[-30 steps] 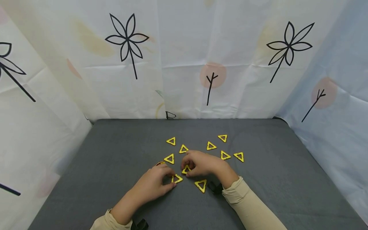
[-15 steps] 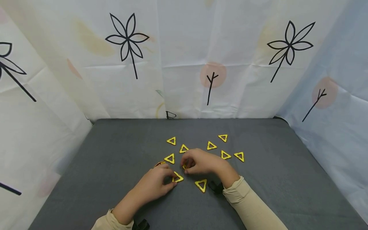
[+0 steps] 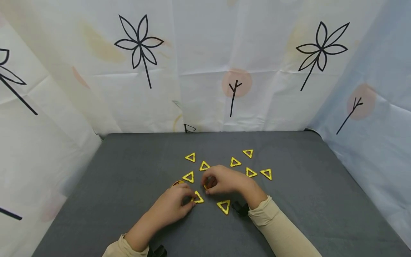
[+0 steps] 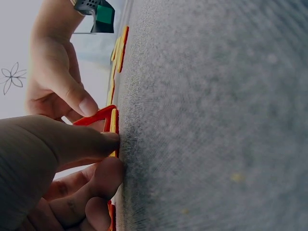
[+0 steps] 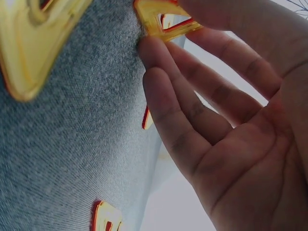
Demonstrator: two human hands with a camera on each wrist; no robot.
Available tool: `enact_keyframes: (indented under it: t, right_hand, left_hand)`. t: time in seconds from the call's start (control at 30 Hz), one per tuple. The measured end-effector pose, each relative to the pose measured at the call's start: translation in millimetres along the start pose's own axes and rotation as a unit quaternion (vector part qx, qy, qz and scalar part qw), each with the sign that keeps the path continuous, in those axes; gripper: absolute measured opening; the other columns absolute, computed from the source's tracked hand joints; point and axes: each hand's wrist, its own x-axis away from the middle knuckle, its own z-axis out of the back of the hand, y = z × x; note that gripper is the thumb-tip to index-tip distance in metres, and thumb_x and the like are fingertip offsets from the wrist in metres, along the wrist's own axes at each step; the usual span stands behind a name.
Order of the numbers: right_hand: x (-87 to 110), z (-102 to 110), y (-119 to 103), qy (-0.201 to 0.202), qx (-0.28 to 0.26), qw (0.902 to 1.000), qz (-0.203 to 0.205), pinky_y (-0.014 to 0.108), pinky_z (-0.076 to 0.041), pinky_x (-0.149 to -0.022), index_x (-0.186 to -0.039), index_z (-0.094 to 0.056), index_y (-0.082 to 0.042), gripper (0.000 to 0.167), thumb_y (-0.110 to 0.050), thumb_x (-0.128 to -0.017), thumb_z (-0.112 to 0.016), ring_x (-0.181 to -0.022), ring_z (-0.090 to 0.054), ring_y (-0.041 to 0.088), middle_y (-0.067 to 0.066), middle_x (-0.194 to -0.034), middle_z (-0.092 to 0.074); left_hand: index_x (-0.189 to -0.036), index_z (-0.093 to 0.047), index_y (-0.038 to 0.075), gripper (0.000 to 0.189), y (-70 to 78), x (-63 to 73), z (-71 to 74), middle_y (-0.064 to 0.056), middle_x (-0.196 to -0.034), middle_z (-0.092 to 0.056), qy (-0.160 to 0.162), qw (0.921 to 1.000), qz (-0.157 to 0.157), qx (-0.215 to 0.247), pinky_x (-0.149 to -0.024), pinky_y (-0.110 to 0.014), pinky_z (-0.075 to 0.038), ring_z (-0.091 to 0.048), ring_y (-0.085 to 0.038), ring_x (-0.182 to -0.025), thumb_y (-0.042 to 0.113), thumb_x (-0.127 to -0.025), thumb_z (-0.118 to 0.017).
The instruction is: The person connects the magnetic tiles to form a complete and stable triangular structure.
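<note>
Near the middle of the table, my left hand (image 3: 173, 203) pinches a flat yellow triangle frame (image 3: 199, 200) by its left side. In the left wrist view the edge of this triangle (image 4: 114, 120) stays low along the cloth, under the thumb. Just beyond it, my right hand (image 3: 223, 180) pinches a second triangle frame (image 5: 147, 17) between thumb and fingers. That one is tipped up on edge, its red side (image 4: 98, 115) showing in the left wrist view, its lower edge right by the first triangle. In the head view the right fingers mostly hide it.
Several more yellow triangles lie spread out, such as one triangle (image 3: 223, 206) below the right hand and another triangle (image 3: 266, 174) to the right. One piece (image 3: 178, 182) is partly behind the left hand. Grey cloth (image 3: 305, 192) covers the table; a printed curtain (image 3: 205, 43) stands behind.
The triangle in my right hand has gone from lying nearly flat to tipped up on edge, its face turned out of sight. My left hand has stayed almost still on its triangle.
</note>
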Motion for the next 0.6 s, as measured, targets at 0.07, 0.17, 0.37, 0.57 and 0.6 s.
enact_keyframes:
  t: [0.07, 0.17, 0.37, 0.57, 0.6]
  right_hand:
    - [-0.1, 1.0, -0.5, 0.001, -0.002, 1.0, 0.002, 0.025, -0.059, -0.084, -0.112, -0.078, -0.011, 0.018, -0.01, -0.094, -0.081, -0.099, -0.076, 0.013, 0.004, -0.114, -0.075]
    - [0.8, 2.0, -0.3, 0.002, -0.004, 1.0, 0.003, 0.025, -0.059, -0.084, -0.111, -0.078, -0.01, 0.018, -0.01, -0.094, -0.082, -0.098, -0.076, 0.014, 0.004, -0.112, -0.076]
    - [2.3, 2.1, 1.7, 0.002, -0.013, 0.9999, 0.005, 0.024, -0.059, -0.084, -0.111, -0.079, -0.011, 0.018, -0.01, -0.094, -0.082, -0.098, -0.077, 0.012, 0.005, -0.111, -0.078]
    - [1.2, 2.9, 2.3, -0.004, -0.03, 0.9995, 0.011, 0.024, -0.059, -0.085, -0.112, -0.079, -0.01, 0.018, -0.009, -0.095, -0.081, -0.099, -0.077, 0.012, 0.006, -0.11, -0.079]
    - [1.3, 3.2, 1.7, -0.006, -0.03, 0.9995, 0.011, 0.024, -0.059, -0.085, -0.112, -0.079, -0.01, 0.018, -0.01, -0.095, -0.081, -0.099, -0.077, 0.012, 0.005, -0.11, -0.079]
  left_hand:
    - [-0.099, -0.083, 0.018, 0.011, -0.3, 0.0, 1.2, 0.006, -0.094, -0.068, -0.001, 1.0, 0.001, -0.001, -0.072, -0.027, -0.052, -0.059, -0.004, -0.081, 0.015, -0.09, -0.086]
    - [-0.1, -0.082, 0.018, 0.01, -0.2, -0.7, 1.4, 0.006, -0.095, -0.069, -0.002, 1.0, 0.001, -0.004, -0.073, -0.028, -0.053, -0.06, -0.004, -0.082, 0.015, -0.09, -0.085]
    - [-0.101, -0.082, 0.017, 0.011, 0.2, -2.3, -0.3, 0.005, -0.097, -0.07, -0.005, 0.9999, 0.005, -0.011, -0.076, -0.03, -0.055, -0.063, -0.006, -0.086, 0.014, -0.091, -0.085]
    - [-0.102, -0.082, 0.017, 0.011, 0.7, -3.9, -1.8, 0.005, -0.099, -0.071, -0.002, 0.9997, 0.005, -0.023, -0.08, -0.033, -0.057, -0.066, -0.008, -0.09, 0.015, -0.091, -0.084]
    - [-0.102, -0.082, 0.017, 0.011, 0.9, -4.1, -1.9, 0.005, -0.1, -0.072, -0.001, 0.9997, 0.005, -0.023, -0.08, -0.033, -0.057, -0.066, -0.009, -0.09, 0.015, -0.091, -0.084]
